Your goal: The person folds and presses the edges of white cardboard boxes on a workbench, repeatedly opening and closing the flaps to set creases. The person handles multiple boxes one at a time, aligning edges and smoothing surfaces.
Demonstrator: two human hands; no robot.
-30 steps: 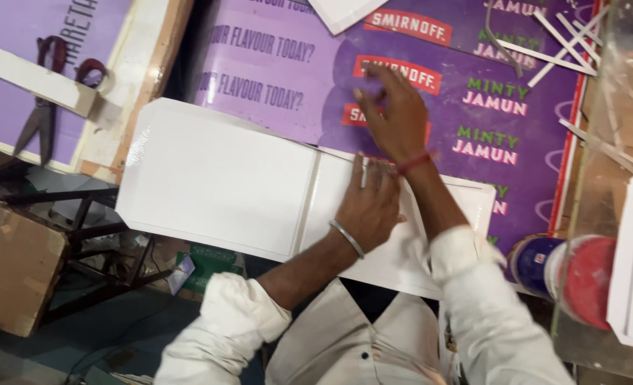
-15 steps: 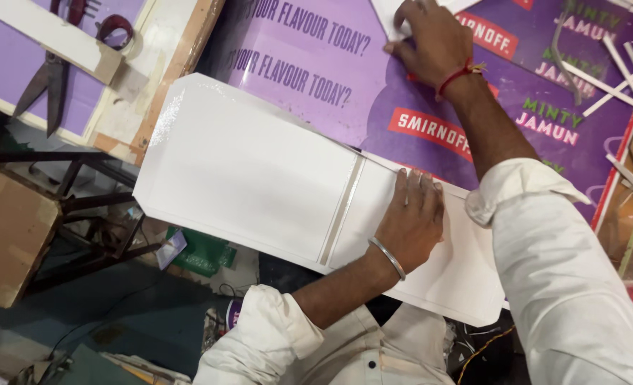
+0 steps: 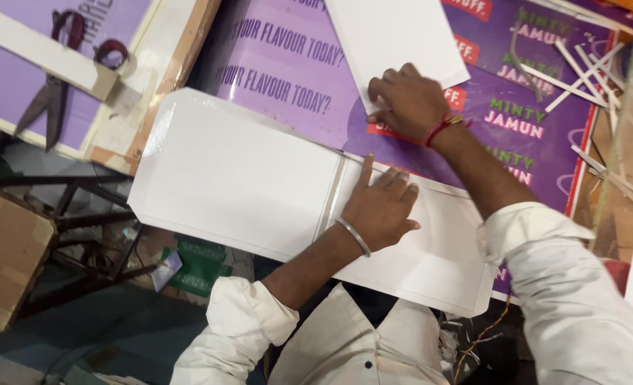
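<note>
A: Work surface noted: a purple printed poster sheet [image 3: 281,78] spread over the bench. Across its near edge a large white folded board cover with a centre spine crease [image 3: 238,178] is laid open, its left panel overhanging the bench's left corner.

B: Left hand [image 3: 381,207] recorded: laid flat, palm down, on the right panel of the cover just beside the crease. Fingers are held together and extended toward the far edge, the thumb set off a little. Nothing is gripped. A thin silver metal bangle [image 3: 353,237] is seen at the wrist.

A: Right hand [image 3: 405,103] recorded: placed farther back, at the near corner of a plain white rectangular card sheet [image 3: 391,39] lying on the poster toward the far edge. Fingers are curled down onto the card's edge; whether the card is pinched or only pressed cannot be told. A red thread band [image 3: 441,128] is worn on that wrist.

B: The two hands are kept apart, the cover between them and the body.

A: Surroundings: thin white card offcut strips [image 3: 580,71] are scattered at the far right corner. Dark-handled metal scissors [image 3: 53,93] are seen on a second purple board at the left, beside a long white card strip [image 3: 42,50]. A brown cardboard box [image 3: 6,264] is noted below, left.
</note>
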